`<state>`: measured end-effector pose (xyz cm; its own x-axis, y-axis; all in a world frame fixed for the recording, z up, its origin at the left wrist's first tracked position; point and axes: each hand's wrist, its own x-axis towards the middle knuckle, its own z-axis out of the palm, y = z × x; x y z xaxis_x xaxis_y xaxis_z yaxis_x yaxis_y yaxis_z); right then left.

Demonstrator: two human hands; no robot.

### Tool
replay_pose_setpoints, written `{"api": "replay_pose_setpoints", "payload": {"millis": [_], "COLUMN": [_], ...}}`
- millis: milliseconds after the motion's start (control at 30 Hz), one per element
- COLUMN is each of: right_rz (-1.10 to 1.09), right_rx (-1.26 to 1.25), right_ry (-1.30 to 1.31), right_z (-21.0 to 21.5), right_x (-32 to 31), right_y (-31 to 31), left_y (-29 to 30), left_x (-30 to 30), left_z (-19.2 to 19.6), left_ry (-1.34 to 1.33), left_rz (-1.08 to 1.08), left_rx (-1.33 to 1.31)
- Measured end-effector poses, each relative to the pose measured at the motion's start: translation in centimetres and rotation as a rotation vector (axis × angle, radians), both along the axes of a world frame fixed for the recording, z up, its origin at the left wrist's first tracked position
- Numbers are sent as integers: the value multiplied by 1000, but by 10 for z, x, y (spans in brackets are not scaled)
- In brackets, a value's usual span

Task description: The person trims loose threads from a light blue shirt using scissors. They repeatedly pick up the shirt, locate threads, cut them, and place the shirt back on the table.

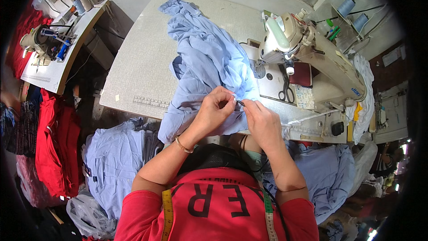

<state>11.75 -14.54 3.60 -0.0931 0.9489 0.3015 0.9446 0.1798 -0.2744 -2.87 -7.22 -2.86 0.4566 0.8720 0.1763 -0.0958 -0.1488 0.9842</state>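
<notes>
A light-blue garment point(207, 58) lies bunched across the sewing table, its near edge hanging toward my lap. Over that near part, my left hand point(217, 110) is closed in a pinch, thumb and forefinger making a ring. Something small and white shows at its fingertips; I cannot make out what it is. My right hand point(263, 119) is close beside it, fingers closed on a slim dark tool point(240, 102) whose tip points at the left fingertips. The tool's exact kind is too small to tell.
A sewing machine point(307, 49) stands to the right, with black-handled scissors point(286, 85) and a dark red pad point(301, 74) by it. Blue thread cones point(346, 6) sit behind. Blue garments point(118, 156) hang at left, near red cloth point(55, 143). Another machine point(42, 42) occupies the left table.
</notes>
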Motion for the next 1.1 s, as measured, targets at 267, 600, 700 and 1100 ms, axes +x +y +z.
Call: {"api": "replay_pose_setpoints", "payload": {"millis": [267, 600, 700, 1100], "right_rz": [7, -8, 4, 73], "right_rx": [4, -41, -106, 3], "right_ry": [56, 306, 433, 143], "right_z": [-2, -13, -16, -23], "right_x": [2, 7, 9, 9], "right_y": [0, 5, 8, 9], "left_y": [0, 0, 1, 0], "left_x": [0, 1, 0, 2], "left_z": [2, -1, -3, -1], "left_ry": [-6, 23, 51, 81], "left_rz": [-14, -8, -3, 60], "left_rx": [21, 42, 59, 209]}}
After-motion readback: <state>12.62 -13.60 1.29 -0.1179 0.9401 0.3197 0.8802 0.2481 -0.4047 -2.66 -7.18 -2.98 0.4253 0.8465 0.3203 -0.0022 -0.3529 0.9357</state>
